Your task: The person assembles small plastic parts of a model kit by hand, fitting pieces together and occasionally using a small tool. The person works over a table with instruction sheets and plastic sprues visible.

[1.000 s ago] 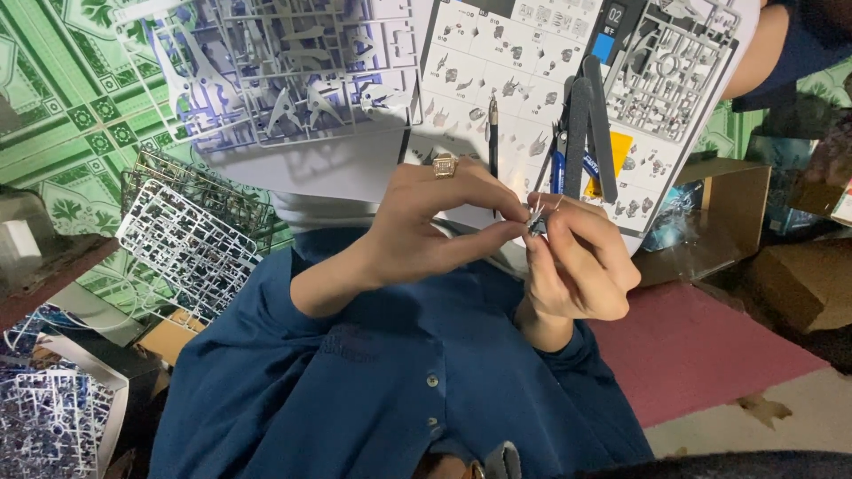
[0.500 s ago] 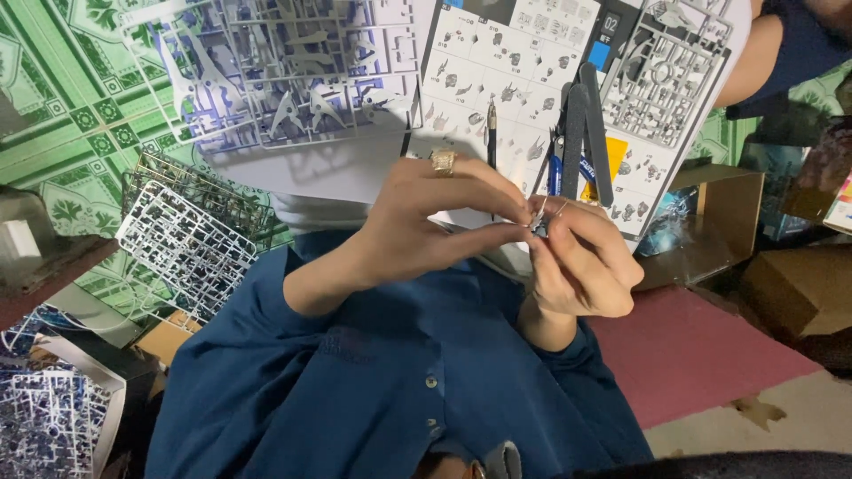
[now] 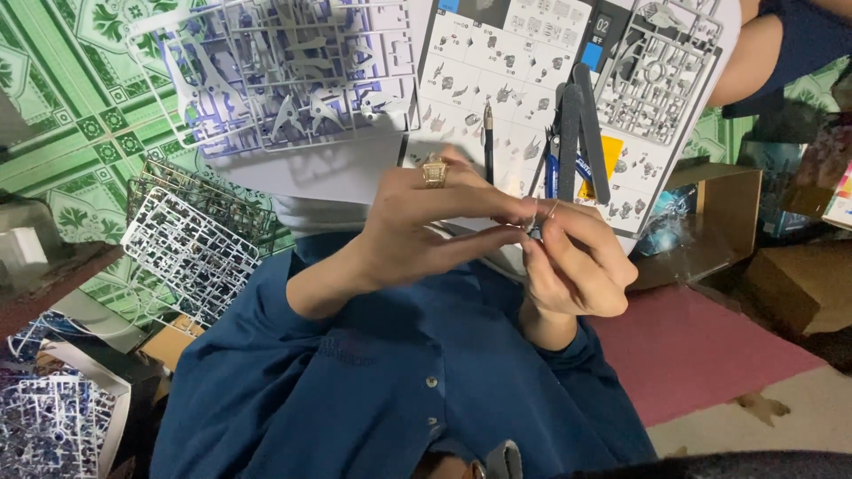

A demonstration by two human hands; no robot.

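A tiny pale part (image 3: pixel 535 222) sits pinched between the fingertips of both hands, right where they meet, above the blue shirt (image 3: pixel 382 372). It is too small to tell its shape. The left hand (image 3: pixel 435 222) reaches in from the left with its fingers stretched long and narrow, thumb and forefinger closing on the part; a gold ring (image 3: pixel 434 170) sits on one finger. The right hand (image 3: pixel 577 266) is curled tight, its fingertips touching the part from the other side, so the two hands touch at that spot.

Just beyond the hands lies a printed sheet (image 3: pixel 506 80) of small diagrams. On it, a thin dark pen-like tool (image 3: pixel 487 142) lies just past the left fingers, and nippers (image 3: pixel 577 133) with dark grips and a blue joint lie just past the right hand. A grey sprue (image 3: pixel 657 80) rests on the sheet's right part, and a larger pale one (image 3: pixel 284 71) lies to the left of the sheet. A silvery sprue (image 3: pixel 191 253) lies further left on the green patterned surface (image 3: pixel 71 115), beside the left sleeve. A cardboard box (image 3: pixel 719 213) stands to the right, near a red mat (image 3: pixel 701 346). Another person's arm (image 3: pixel 754 62) shows at the top right corner.
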